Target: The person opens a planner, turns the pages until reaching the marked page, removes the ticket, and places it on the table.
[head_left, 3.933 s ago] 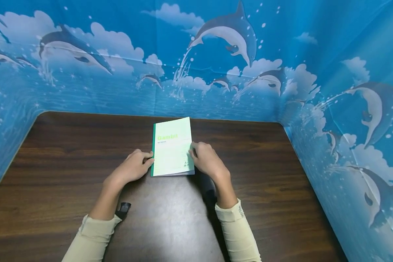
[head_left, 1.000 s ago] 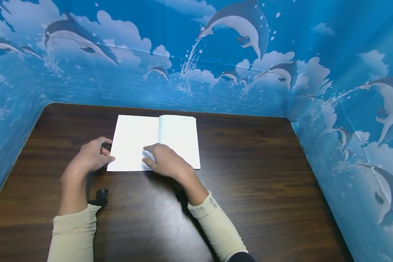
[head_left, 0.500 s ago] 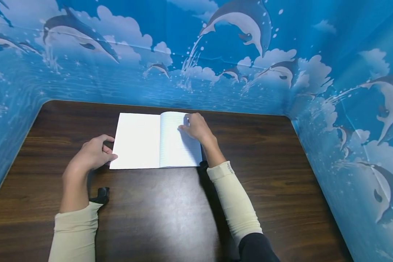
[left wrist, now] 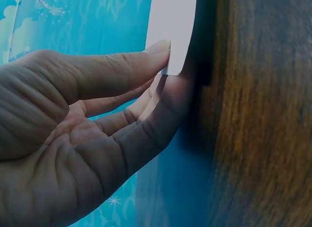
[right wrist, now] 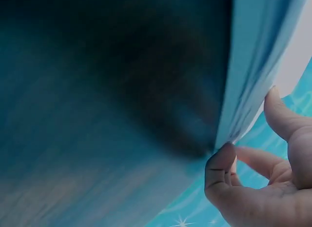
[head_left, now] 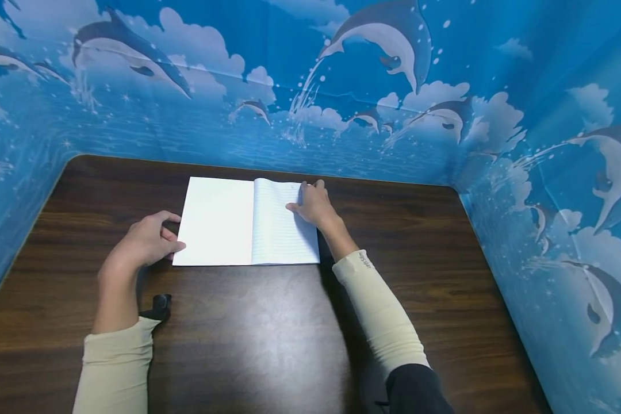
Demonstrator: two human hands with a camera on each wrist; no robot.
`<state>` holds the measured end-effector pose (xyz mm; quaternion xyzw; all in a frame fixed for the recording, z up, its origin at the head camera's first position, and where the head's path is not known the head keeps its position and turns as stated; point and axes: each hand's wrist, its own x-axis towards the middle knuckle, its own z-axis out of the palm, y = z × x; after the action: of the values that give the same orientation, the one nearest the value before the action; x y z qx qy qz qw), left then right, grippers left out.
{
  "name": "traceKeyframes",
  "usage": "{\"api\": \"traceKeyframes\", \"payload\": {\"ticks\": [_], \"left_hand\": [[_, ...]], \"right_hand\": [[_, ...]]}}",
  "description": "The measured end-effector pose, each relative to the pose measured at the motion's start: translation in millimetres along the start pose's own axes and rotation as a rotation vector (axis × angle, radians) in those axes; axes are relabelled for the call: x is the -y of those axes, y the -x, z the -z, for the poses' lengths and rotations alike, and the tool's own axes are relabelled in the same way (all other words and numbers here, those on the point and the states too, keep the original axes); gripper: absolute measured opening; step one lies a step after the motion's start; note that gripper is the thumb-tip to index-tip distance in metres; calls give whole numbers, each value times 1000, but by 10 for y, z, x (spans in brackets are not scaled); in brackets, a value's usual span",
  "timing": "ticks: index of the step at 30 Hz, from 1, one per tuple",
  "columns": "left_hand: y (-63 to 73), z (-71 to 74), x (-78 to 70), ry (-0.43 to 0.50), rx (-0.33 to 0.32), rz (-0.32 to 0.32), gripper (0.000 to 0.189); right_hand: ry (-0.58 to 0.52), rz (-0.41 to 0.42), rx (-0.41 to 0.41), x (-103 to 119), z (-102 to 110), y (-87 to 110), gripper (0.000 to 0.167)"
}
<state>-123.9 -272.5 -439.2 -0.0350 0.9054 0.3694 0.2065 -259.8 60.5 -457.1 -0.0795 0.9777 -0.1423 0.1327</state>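
An open notebook [head_left: 217,221] lies on the dark wooden table, its left side plain white and its right page [head_left: 276,238] ruled with lines. My left hand [head_left: 145,241] pinches the left edge near the lower corner. In the left wrist view, the thumb [left wrist: 131,61] lies on top of the white sheet with fingers underneath. At the upper right edge is my right hand [head_left: 315,204], its thumb on the lined page. The right wrist view shows the right hand [right wrist: 263,183] at the notebook's page edges [right wrist: 253,85], thumb on one side and fingertips on the other.
The brown table [head_left: 259,339] reaches back to a blue curtain [head_left: 290,80] printed with dolphins, which also runs along both sides. Light-coloured sleeves cover both forearms, and a black strap piece [head_left: 160,307] shows at the left wrist.
Earlier the notebook was closed, cover up; it has been opened. My right hand has gone from the middle of the pages to the upper right edge. The left hand keeps its pinch.
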Motion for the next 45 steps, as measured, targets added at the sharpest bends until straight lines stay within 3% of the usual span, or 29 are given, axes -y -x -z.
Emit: {"api": "traceKeyframes", "payload": {"ticks": [6,13,18,29,32,39,45], "left_hand": [[-5,5,11,-7,6,0,68],[-14,9,30,-6,7,8,69],[-29,9,40,-9,7,5,69],[-38,8,48,-6,8,9,69],[-42,0,49,-5,7,9,69],[-42,-4,49,-3,13,27,69],[-54,-2,44,-6,16,16,69]], "right_hand": [[1,-7,-40,-54,-31,13,83],[56,21,-69,-73,-55,55,73],[-54,-5,-78,-79,-46,88,69],[-226,-80,-148,-167,7,140,84],[-260,-113,-160,-190,4,149,75],[-337,-117,-178,-246,-24,137,38],[-385,-147,-164,-276,38,118,38]]}}
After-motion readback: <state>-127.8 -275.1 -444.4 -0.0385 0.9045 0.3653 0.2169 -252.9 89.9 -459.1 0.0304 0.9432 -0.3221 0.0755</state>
